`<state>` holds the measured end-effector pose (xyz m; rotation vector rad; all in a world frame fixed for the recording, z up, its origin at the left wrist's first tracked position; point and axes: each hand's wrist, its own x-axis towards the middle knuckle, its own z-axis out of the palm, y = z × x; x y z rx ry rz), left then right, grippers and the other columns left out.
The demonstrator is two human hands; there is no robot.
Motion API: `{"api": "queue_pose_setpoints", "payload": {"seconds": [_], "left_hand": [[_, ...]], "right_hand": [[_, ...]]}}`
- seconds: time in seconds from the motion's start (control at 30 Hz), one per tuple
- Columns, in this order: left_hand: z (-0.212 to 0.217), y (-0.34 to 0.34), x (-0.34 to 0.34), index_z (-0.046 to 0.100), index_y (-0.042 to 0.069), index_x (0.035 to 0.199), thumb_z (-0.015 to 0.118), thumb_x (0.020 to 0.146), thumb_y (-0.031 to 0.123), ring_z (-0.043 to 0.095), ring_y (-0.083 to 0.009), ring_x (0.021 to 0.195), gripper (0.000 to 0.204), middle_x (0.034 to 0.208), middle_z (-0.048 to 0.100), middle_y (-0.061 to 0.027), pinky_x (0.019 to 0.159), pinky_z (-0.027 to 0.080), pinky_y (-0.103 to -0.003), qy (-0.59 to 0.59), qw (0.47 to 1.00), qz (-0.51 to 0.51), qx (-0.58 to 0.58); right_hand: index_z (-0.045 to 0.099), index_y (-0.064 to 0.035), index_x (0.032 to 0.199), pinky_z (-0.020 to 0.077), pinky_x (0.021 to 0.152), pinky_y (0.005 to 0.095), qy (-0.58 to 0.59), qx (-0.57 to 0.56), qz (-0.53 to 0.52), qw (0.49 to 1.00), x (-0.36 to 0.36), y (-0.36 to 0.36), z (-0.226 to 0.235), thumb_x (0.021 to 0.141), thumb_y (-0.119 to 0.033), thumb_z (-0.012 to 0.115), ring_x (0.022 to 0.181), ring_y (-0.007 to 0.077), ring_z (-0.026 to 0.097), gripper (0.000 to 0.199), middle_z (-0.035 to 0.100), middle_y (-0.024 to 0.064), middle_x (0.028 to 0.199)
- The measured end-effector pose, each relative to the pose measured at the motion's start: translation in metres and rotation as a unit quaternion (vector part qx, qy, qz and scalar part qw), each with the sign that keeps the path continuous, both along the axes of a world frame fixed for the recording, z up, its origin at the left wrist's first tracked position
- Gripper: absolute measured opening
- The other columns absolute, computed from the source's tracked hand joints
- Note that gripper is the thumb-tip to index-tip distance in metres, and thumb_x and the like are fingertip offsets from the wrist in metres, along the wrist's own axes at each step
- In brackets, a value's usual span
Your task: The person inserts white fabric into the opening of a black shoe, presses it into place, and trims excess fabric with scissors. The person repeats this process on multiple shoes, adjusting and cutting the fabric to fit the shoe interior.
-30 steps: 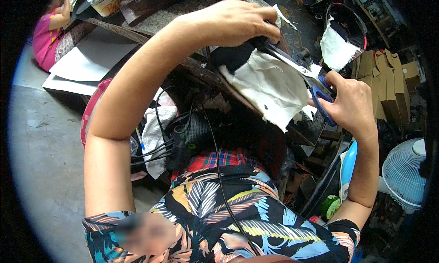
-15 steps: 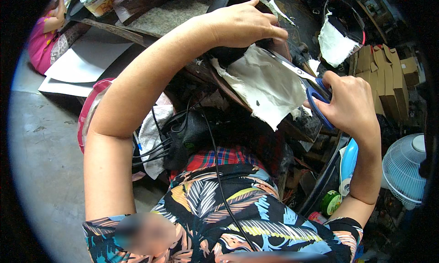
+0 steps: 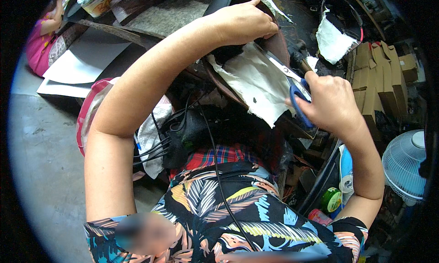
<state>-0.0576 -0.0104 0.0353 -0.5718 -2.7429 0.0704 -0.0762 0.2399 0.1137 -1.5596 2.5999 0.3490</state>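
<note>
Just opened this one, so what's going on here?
A person's right hand holds blue-handled scissors, their blades along the right-hand edge of a frayed white cloth and pointing toward the left hand. The left hand is at dark material beyond the cloth; its exact grip is hidden. Another white piece lies farther off, and folded cardboard stands to the right.

Grey floor (image 3: 50, 158) fills the frame's left side, palest toward the upper left; at right, brown cardboard (image 3: 397, 87) stands higher in the frame than a white-caged fan (image 3: 403, 164), amid dim clutter.
</note>
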Motion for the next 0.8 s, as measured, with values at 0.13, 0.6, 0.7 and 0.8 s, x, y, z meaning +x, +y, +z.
{"api": "queue_pose_setpoints", "payload": {"seconds": [0.13, 0.6, 0.7, 0.8], "left_hand": [[0.000, -0.002, 0.001, 0.061, 0.012, 0.096, 0.052, 0.089, 0.008, 0.066, -0.0232, 0.100, 0.012, 0.092, 0.065, -0.0030, 0.112, 0.031, -0.051, -0.040, 0.999, -0.002, 0.005], [-0.007, -0.001, -0.002, 0.060, 0.011, 0.094, 0.053, 0.088, 0.004, 0.068, -0.0234, 0.092, 0.012, 0.086, 0.067, -0.0031, 0.114, 0.028, -0.054, -0.016, 1.000, -0.010, 0.023], [-0.009, 0.000, -0.006, 0.067, 0.012, 0.092, 0.061, 0.083, 0.001, 0.070, -0.0225, 0.088, 0.015, 0.084, 0.071, -0.0051, 0.103, 0.041, -0.040, 0.050, 0.998, 0.005, 0.029], [-0.008, -0.004, -0.004, 0.066, 0.010, 0.093, 0.060, 0.083, 0.001, 0.070, -0.0232, 0.089, 0.015, 0.084, 0.071, -0.0055, 0.104, 0.041, -0.042, 0.009, 1.000, 0.009, 0.006]], "right_hand": [[0.065, 0.0004, 0.080, 0.0402, 0.039, 0.0211, -0.374, -0.001, -0.228, 0.899, -0.039, -0.012, 0.010, 0.090, -0.047, 0.070, 0.043, 0.0077, 0.056, 0.049, 0.057, 0.0008, 0.054], [0.062, -0.0008, 0.085, 0.0548, 0.070, 0.0441, 0.084, 0.007, 0.064, 0.994, 0.004, -0.007, 0.006, 0.085, -0.041, 0.072, 0.069, 0.0336, 0.069, 0.041, 0.065, 0.0181, 0.068], [0.063, 0.0005, 0.085, 0.0544, 0.070, 0.0445, 0.057, -0.031, 0.085, 0.994, -0.010, -0.006, 0.005, 0.085, -0.038, 0.071, 0.071, 0.0341, 0.070, 0.039, 0.066, 0.0193, 0.069], [0.064, 0.0035, 0.081, 0.0475, 0.057, 0.0368, -0.034, -0.074, 0.045, 0.996, -0.028, -0.003, 0.002, 0.083, -0.034, 0.076, 0.061, 0.0209, 0.062, 0.040, 0.059, 0.0126, 0.063]]}}
